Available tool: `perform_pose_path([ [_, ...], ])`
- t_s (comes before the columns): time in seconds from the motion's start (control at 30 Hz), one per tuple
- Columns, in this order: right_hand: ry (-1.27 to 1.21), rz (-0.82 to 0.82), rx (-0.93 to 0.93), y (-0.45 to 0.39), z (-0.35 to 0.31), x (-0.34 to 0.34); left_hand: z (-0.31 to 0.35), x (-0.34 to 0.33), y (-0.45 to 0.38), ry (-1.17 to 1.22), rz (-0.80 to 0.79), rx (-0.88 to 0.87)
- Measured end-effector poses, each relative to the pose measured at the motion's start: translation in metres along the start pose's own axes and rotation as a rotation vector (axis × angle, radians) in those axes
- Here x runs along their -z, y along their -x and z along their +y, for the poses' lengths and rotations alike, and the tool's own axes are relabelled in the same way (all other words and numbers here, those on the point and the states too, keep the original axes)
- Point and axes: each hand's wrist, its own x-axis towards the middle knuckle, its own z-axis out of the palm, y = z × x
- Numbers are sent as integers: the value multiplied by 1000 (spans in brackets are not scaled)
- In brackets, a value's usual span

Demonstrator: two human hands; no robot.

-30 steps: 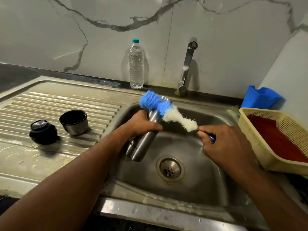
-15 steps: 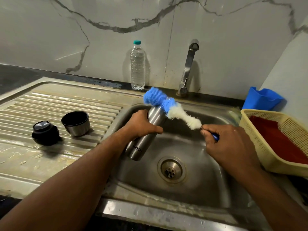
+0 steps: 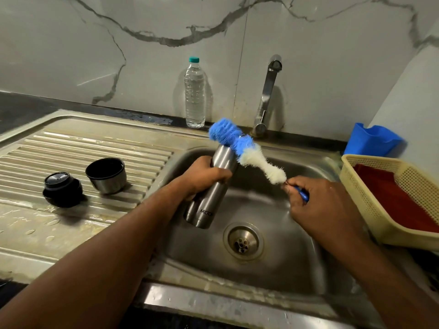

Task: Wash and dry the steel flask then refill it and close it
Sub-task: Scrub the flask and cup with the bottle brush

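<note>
Over the last second the brush [image 3: 240, 148] has slid up and away from the person, its blue bristles now lying across the flask's [image 3: 215, 186] mouth rather than beside it. The right hand [image 3: 323, 207] has drawn the handle slightly rightward.
</note>
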Motion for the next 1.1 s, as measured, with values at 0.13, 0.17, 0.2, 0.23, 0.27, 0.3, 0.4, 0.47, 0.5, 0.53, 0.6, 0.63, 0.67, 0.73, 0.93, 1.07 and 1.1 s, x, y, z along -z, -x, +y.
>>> perform_pose_path([
  [0.13,17,-19,-15,0,-1,0,-6,-1,-2,-125,24,-14],
  [0.17,12,6,-17,0,0,1,-7,-1,-3,-161,47,-23],
  [0.2,3,12,-14,0,1,1,-7,-1,-4,-181,71,-37],
  [0.23,-4,-7,-9,0,1,0,-8,-1,-4,-193,83,-51],
  [0.27,-4,-39,-7,1,0,-1,-7,-1,-3,-199,88,-61],
  [0.3,2,-58,-9,0,0,-1,-7,0,-3,-211,90,-67],
  [0.4,5,16,-22,-2,2,1,-6,2,-3,-272,125,-64],
  [0.47,-7,7,-21,-1,2,1,-7,1,-3,-305,125,-64],
  [0.5,0,-24,-17,-1,1,1,-8,1,-3,-327,120,-72],
  [0.53,11,-46,-16,-1,1,1,-8,1,-3,-349,120,-89],
  [0.6,10,-17,-22,-1,2,3,-7,2,-2,-364,126,-122],
  [0.63,-2,5,-25,-1,2,3,-7,2,-2,-362,127,-131],
  [0.67,-13,6,-18,-1,1,3,-5,2,-2,-362,123,-136],
  [0.73,-3,-35,-5,0,-1,1,-5,1,-1,-354,112,-123],
  [0.93,-24,-23,-43,-2,4,0,-6,3,-3,-265,67,-50],
  [1.07,-14,-31,-72,-3,8,-2,0,2,4,-138,9,13],
  [1.1,-27,-18,-76,-3,8,-2,0,2,4,-123,17,22],
])
